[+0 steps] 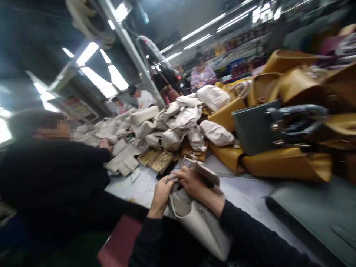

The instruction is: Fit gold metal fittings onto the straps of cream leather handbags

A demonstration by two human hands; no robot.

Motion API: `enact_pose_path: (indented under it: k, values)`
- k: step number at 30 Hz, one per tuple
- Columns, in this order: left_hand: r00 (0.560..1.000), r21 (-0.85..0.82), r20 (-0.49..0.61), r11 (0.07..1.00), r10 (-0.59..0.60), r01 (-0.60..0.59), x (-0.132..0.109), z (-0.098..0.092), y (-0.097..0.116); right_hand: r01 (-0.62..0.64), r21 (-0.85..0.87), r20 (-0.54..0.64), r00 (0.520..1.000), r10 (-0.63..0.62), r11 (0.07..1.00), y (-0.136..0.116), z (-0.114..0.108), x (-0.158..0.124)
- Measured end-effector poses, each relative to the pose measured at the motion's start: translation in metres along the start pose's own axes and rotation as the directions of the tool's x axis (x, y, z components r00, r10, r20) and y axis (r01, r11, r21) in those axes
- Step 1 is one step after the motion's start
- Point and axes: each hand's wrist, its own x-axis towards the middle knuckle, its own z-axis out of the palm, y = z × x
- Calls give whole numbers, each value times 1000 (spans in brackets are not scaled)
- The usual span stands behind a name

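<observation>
Head view, tilted and somewhat blurred, shows the person's left hand [162, 193] and right hand [191, 181] meeting at the open top of a cream leather handbag [200, 224]. The handbag stands upright at the near edge of the pale grey bench [244, 194], its lower part against the person's dark sleeves. Left-hand fingers are curled shut on the handbag's near rim, pinching a small grey piece there that is too blurred to name. Right-hand fingers are bent closed over the rim and flap just beyond. Behind the handbag, just past the hands, lie flat gold woven panels [159, 160], and farther behind it rises a heap of white stuffed cloth pouches [189, 118]. To the right of the handbag and well apart from it sprawls a pile of mustard-yellow leather bags [287, 163], with a slate-grey box-shaped bag [251, 128] resting among them. To the left of the handbag a co-worker in a black top [55, 174] leans over the bench, one hand among the pale pieces. Below and left of the handbag, a dark red flat surface [119, 241] shows beside the person's left sleeve.
</observation>
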Motion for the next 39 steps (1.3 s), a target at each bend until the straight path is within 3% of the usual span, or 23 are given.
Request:
enact_pose_path:
  k: [1,3,10,16,19,22,27,34,39]
  values:
    - [999,-7,-23,1000,-24,24,-9,-18,-7,9,21,14,1000,-10,1000,-2,12,2]
    - [998,-45,-31,998,-49,47,-18,-34,-16,8,24,8,1000,-8,1000,1,22,2]
    - [999,-178,-18,984,-31,27,-13,-18,-23,24,-70,-25,999,-26,997,12,15,0]
    - [998,-218,-10,974,-59,55,-16,-22,-26,64,-69,38,997,-61,996,9,15,0]
    - [997,-207,-16,976,-70,65,-15,-24,-28,90,-154,80,994,-78,984,8,13,-2]
    - [998,-176,-21,983,-64,59,-17,-24,-28,70,-252,68,996,-54,965,9,17,-3]
    - [999,-88,-3,995,-40,39,-27,-25,-25,12,-196,7,1000,-11,981,14,29,-2]
    - [983,159,-141,983,118,-95,-37,-11,-23,-72,-69,-66,995,68,995,22,22,0]
    - [940,279,-229,942,252,-185,-46,5,-24,-45,69,-2,999,45,997,20,15,3]
